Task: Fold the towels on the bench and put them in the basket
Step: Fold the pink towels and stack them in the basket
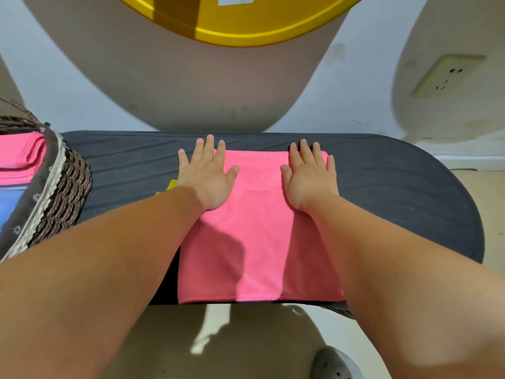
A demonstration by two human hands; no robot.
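A pink towel (pixel 257 231) lies flat on the dark bench (pixel 396 192), reaching from the bench's far side to its near edge. My left hand (pixel 206 176) rests palm down on the towel's far left part, fingers spread. My right hand (pixel 310 177) presses flat on the far right part, fingers apart. At the bench's left end stands a brown woven basket (pixel 62 198) with a folded pink towel (pixel 23 157) and a blue towel (pixel 11 206) inside. A bit of yellow cloth (pixel 170 186) peeks out beside my left wrist.
A white wall with a socket (pixel 448 75) runs behind the bench. A yellow cap brim (pixel 240 20) fills the top of the view. A grey shoe (pixel 336 365) is on the floor below the bench's near edge.
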